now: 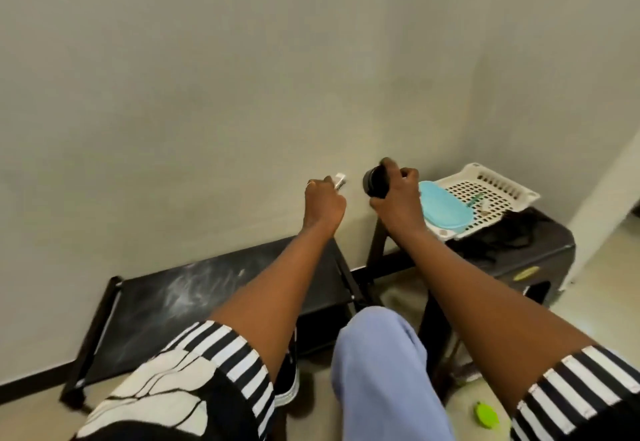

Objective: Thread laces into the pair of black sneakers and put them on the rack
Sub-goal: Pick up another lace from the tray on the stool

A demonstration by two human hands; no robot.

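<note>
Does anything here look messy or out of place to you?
Yes. The black rack top is streaked with whitish dusty scuffs, and a small green object lies loose on the floor near the stool.

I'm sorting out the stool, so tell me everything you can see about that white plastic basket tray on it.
The white basket tray looks like moulded plastic, shallow and rectangular, with a perforated floor, a slotted far wall and a flat rim. It rests tilted slightly on the dark stool, by the wall. A light blue lidded container lies in its near left end. A few small items lie on its floor, too small to identify. Neither hand touches it.
</note>
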